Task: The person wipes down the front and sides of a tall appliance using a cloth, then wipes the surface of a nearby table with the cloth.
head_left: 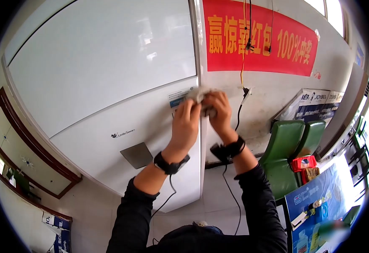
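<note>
The person's left hand [185,119] and right hand [218,111] come together on a bunched greyish cloth [200,93], the fingers of both curled in around it and gripping it. The cloth sits between the two sets of fingertips, partly hidden by them, in front of the upright edge of the white appliance [87,141]; whether it presses on that edge or is just clear of it cannot be told. Just left of the left fingers is a printed label [178,98]; below and left of them are the brand lettering [123,134] and a dark square plate [136,155]. A black plug [246,91] hangs near the right fingers, on their right.

As a judgement, the work is under way: the cloth is taken up, bunched rather than spread, and not yet released. How much is done or left does not show.
</note>
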A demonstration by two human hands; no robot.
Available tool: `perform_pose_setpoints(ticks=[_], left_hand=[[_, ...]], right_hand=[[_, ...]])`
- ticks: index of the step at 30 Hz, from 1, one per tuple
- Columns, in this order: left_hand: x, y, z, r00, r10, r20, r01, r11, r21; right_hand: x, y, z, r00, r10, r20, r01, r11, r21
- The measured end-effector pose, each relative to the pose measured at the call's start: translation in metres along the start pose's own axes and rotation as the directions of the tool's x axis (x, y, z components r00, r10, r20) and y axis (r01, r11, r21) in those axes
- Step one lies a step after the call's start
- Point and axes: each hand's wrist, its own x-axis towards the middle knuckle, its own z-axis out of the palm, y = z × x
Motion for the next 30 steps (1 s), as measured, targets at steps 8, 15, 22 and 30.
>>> perform_pose_setpoints(ticks=[8,15,22,30], left_hand=[[0.004,0.011,0.011,0.996,-0.079,-0.038,0.082,0.994,0.068],[-0.048,0.022,0.017,0.994,-0.107,0.033,0.105,0.993,0.049],[0.013,0.018,0.009,0.964,-0.208,-0.165,0.205,0.978,-0.033],[-0.099,0.020,0.023,0.965,-0.177,0.194,0.168,0.984,0.059]], right_hand=[[0.026,0.010,-0.004,0.998,-0.018,0.061,0.012,0.995,0.096],[-0.028,-0.002,-0.009,0.985,-0.052,0.165,0.049,0.999,0.023],[0.043,0.003,-0.005,0.994,-0.055,0.092,0.038,0.983,0.179],[-0.108,0.010,-0.001,0.972,-0.006,0.237,-0.050,0.972,0.228]])
